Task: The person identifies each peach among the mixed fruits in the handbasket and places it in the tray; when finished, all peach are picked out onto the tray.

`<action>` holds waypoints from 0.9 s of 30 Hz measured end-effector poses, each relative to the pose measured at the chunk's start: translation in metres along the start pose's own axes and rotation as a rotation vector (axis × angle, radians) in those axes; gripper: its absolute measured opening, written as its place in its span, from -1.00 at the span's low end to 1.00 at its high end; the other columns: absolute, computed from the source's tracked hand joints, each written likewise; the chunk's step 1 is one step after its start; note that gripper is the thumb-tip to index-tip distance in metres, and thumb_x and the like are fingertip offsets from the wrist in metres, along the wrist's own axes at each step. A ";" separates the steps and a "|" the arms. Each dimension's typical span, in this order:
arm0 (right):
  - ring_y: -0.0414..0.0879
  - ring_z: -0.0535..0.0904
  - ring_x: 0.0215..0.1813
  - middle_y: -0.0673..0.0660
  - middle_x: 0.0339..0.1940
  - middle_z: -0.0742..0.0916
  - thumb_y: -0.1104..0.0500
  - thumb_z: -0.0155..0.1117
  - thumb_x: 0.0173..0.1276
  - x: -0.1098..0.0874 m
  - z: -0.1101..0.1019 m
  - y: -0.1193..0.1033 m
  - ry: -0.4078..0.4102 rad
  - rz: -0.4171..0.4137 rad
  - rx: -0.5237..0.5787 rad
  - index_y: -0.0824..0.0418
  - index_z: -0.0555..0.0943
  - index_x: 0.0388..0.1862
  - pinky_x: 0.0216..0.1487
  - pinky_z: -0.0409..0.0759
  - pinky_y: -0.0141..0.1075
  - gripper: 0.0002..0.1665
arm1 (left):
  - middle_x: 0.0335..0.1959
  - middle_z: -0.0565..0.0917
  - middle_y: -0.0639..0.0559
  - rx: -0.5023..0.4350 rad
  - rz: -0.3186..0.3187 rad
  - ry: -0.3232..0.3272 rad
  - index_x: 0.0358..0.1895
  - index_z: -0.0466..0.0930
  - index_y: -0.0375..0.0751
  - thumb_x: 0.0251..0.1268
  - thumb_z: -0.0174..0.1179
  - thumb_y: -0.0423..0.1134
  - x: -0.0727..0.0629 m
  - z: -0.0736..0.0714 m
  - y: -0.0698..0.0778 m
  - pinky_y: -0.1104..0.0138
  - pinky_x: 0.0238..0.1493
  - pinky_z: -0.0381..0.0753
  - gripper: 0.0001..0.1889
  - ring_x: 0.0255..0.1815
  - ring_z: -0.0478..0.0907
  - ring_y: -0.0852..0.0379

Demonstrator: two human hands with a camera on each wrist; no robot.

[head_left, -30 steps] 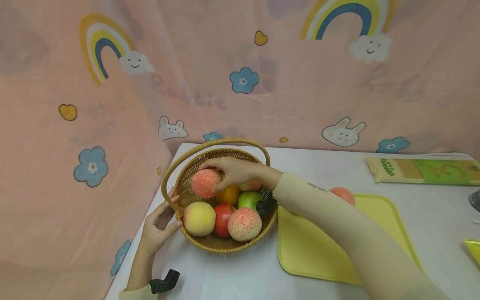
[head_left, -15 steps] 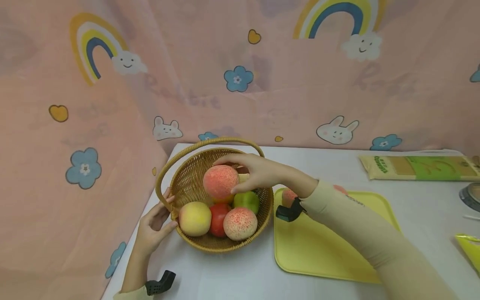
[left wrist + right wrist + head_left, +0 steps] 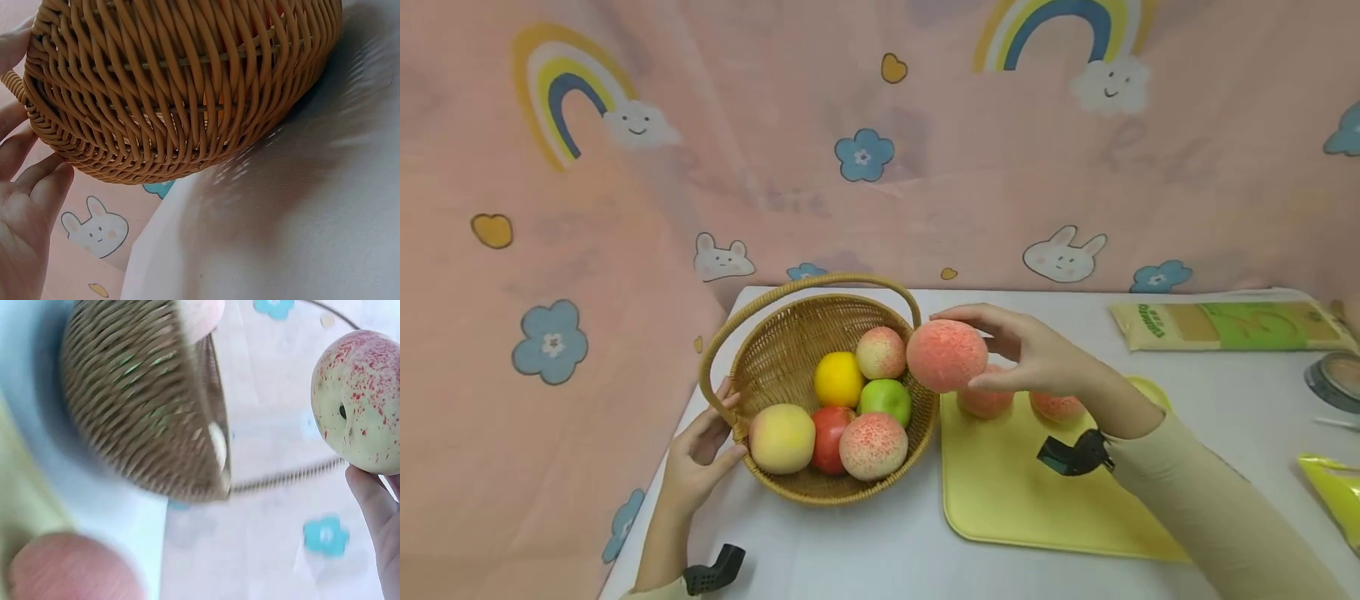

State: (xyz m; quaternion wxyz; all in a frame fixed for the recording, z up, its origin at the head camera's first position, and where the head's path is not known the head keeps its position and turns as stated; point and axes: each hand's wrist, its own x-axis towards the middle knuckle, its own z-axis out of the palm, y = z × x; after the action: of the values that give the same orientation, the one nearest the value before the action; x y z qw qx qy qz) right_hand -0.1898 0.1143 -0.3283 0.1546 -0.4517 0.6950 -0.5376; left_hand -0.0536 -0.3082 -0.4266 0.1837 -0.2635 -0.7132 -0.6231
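My right hand [image 3: 1037,346] holds a pink speckled peach [image 3: 947,356] between thumb and fingers, raised beside the right rim of a wicker basket [image 3: 782,333]. The right wrist view shows the same peach [image 3: 362,403] from its pale side, with a small dark hole. My left hand [image 3: 700,458] grips the basket's left rim by the handle's base; its fingers also show at the weave in the left wrist view. Inside the basket lie a yellow peach [image 3: 782,439], a red fruit [image 3: 831,440], a speckled peach [image 3: 874,447], a green apple [image 3: 886,402], an orange [image 3: 838,380] and a smaller peach [image 3: 881,352].
A yellow tray [image 3: 1022,492] right of the basket bears two pink peaches, one [image 3: 985,402] partly behind the held one and another [image 3: 1056,406] by the wrist. Farther right are a noodle packet [image 3: 1232,325], a round container [image 3: 1333,382] and a yellow wrapper [image 3: 1333,492].
My right hand has lifted the peach out of the basket and carried it right, past the rim. The orange and smaller peach are now uncovered. My left hand keeps its hold on the rim.
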 end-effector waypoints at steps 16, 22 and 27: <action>-0.35 0.39 0.30 -0.02 0.32 0.45 0.67 0.14 0.11 -0.131 -0.035 0.048 0.441 0.083 0.061 0.40 0.16 0.41 0.18 0.43 -0.61 -0.13 | 0.42 0.06 -0.49 -0.023 -0.011 0.008 0.17 0.22 -0.80 0.00 0.16 -0.75 0.000 0.001 0.000 0.37 0.36 0.29 -0.42 0.48 0.15 -0.03; -0.49 0.38 0.24 -0.16 0.28 0.43 0.60 0.18 0.17 -0.166 -0.045 0.059 0.566 0.248 -0.051 0.28 0.16 0.45 0.07 0.42 -0.71 -0.13 | 0.42 0.05 -0.51 -0.033 -0.003 0.003 0.17 0.21 -0.81 0.01 0.16 -0.73 0.000 0.000 0.000 0.36 0.37 0.29 -0.42 0.48 0.14 -0.04; -0.56 0.33 0.20 -0.25 0.25 0.42 0.48 0.22 0.23 -0.185 -0.053 0.074 0.564 0.392 -0.178 0.16 0.17 0.47 0.04 0.35 -0.79 -0.15 | 0.42 0.04 -0.51 -0.036 0.007 -0.005 0.17 0.21 -0.81 0.01 0.16 -0.73 0.000 0.000 0.000 0.35 0.37 0.28 -0.42 0.49 0.13 -0.06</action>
State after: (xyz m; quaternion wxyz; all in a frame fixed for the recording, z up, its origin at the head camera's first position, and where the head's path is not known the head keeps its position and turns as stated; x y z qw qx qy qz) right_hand -0.1604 0.2944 -0.4247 0.0171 -0.1553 0.8279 -0.5386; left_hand -0.0536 -0.3081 -0.4270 0.1792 -0.2706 -0.7014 -0.6346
